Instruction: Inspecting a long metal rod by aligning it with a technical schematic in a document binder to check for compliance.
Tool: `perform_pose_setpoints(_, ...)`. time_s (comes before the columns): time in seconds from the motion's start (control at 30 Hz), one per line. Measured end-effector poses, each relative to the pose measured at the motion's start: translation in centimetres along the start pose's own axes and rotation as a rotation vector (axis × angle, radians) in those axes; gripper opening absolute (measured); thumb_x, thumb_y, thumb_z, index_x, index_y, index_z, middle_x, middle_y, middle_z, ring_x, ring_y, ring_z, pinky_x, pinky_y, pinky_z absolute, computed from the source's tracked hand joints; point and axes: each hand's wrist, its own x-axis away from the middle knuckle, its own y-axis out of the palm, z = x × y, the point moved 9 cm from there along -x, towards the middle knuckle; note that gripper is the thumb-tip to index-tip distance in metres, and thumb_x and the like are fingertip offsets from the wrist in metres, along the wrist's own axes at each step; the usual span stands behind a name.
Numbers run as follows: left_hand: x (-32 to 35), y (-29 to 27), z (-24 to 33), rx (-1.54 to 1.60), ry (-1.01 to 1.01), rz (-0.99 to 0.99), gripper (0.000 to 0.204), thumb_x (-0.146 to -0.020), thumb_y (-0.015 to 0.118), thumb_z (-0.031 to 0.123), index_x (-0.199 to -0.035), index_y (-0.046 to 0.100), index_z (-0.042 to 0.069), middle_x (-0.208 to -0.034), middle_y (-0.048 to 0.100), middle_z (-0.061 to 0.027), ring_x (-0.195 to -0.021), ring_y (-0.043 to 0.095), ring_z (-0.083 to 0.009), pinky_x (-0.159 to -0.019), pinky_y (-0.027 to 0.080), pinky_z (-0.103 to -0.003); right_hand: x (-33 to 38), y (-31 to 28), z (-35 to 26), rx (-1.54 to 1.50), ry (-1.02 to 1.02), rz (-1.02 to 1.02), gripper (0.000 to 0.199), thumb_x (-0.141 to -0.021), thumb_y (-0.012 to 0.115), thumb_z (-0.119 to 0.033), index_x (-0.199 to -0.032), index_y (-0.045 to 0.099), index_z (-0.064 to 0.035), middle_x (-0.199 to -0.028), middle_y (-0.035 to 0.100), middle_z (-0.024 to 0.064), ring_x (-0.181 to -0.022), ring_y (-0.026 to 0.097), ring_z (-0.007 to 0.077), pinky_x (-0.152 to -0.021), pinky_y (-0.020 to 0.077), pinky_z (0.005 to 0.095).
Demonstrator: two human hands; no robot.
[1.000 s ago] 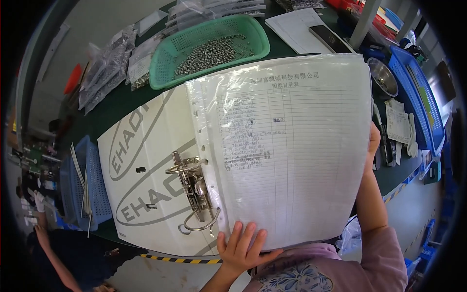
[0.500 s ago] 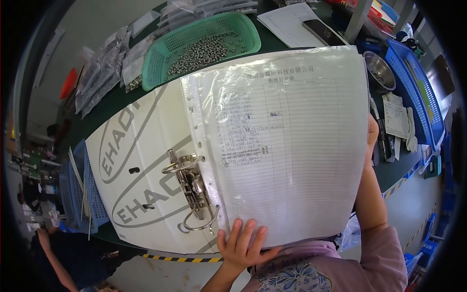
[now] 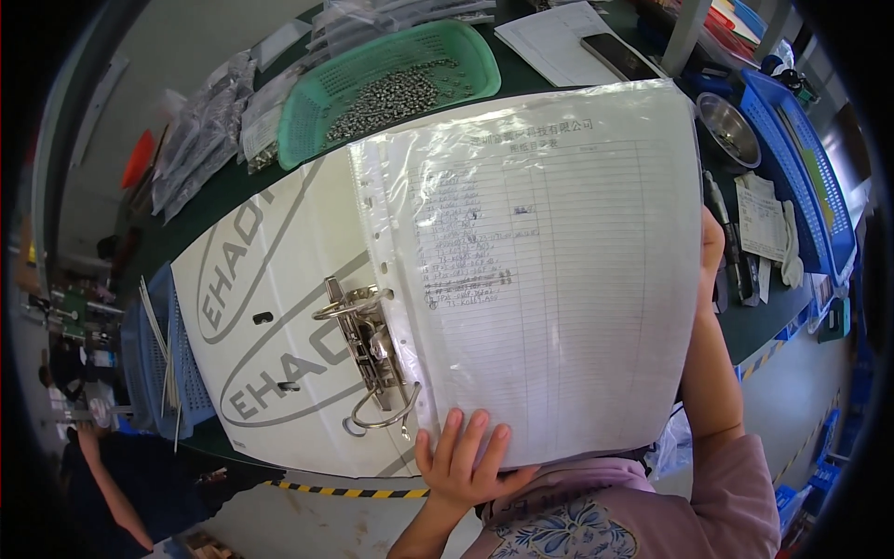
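Observation:
A lever-arch ring binder (image 3: 289,326) lies opened out in front of me, its inner cover white with grey printed ovals. Its metal ring mechanism (image 3: 372,349) is near the middle. On the right half a clear punched plastic sleeve (image 3: 559,373) holds a ruled sheet with handwritten lines. My left hand (image 3: 466,464) rests at the lower edge, fingers stretched and spread over the sleeve, thumb pointing right. At the right edge my right hand (image 3: 712,244) grips the binder from the side; its fingers are mostly hidden behind the pages.
Beyond the binder stand a green basket (image 3: 391,98) of small metal parts, bagged parts (image 3: 200,140), papers (image 3: 535,42) and a phone (image 3: 619,58). To the right are a steel bowl (image 3: 726,130), pens and a blue basket (image 3: 801,168). Another person's arm (image 3: 116,494) shows at lower left.
The binder and sleeve sit slightly higher in the view, with the left hand a little higher too. Both hands keep their places on the binder.

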Motion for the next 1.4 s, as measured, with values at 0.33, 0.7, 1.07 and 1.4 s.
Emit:
perform_pose_setpoints(0.33,-2.9,-1.2,1.5,-0.021,0.072,-0.274,0.063,-0.073,0.054,0.057,-0.113,0.05,0.008,-0.121,0.046,-0.0153,-0.112,0.043,-0.0343,-0.096,0.023,-0.051,-1.2,0.6,0.4,0.288,0.029,-0.017,0.037,-0.074,0.062,-0.004,-0.109,0.051,0.0021,-0.103,0.053,0.0124,-0.091,0.053,0.0164,-0.069,0.0452,0.0245)
perform_pose_setpoints(0.7,-6.5,-1.8,1.3,0.318,-0.184,-0.461,0.069,-0.071,0.055,0.055,-0.112,0.05,0.0,-0.116,0.043,-0.0199,-0.114,0.036,-0.0386,-0.092,0.027,-0.049,8.5,4.2,-6.2,0.087,-0.099,-0.575,0.085,-0.078,0.052,-0.041,-0.135,0.01,0.0039,-0.123,0.03,0.0266,-0.113,0.033,0.0377,-0.097,0.0257,0.0381)
perform_pose_setpoints(1.07,-5.3,0.3,-1.1,1.176,-0.661,-0.164,0.038,-0.084,0.055,0.015,-0.112,0.044,-0.007,-0.102,0.054,-0.0106,-0.09,0.052,-0.0146,-0.077,0.043,-0.027,12.2,9.8,-7.7,0.41,-0.198,-0.649,0.11,-0.058,0.071,-0.052,-0.135,0.014,0.0021,-0.135,0.014,0.0255,-0.121,0.021,0.0407,-0.1,0.0187,0.0447)
perform_pose_setpoints(1.4,-3.2,1.3,-4.7,1.366,-0.915,0.098,0.038,-0.083,0.055,0.017,-0.11,0.047,-0.009,-0.098,0.056,-0.0114,-0.086,0.054,-0.0154,-0.075,0.044,-0.027,11.4,0.5,-1.6,0.055,0.298,-0.417,0.067,-0.08,0.056,-0.01,-0.134,0.018,0.0027,-0.13,0.036,0.0173,-0.118,0.038,0.0224,-0.099,0.0281,0.0328)
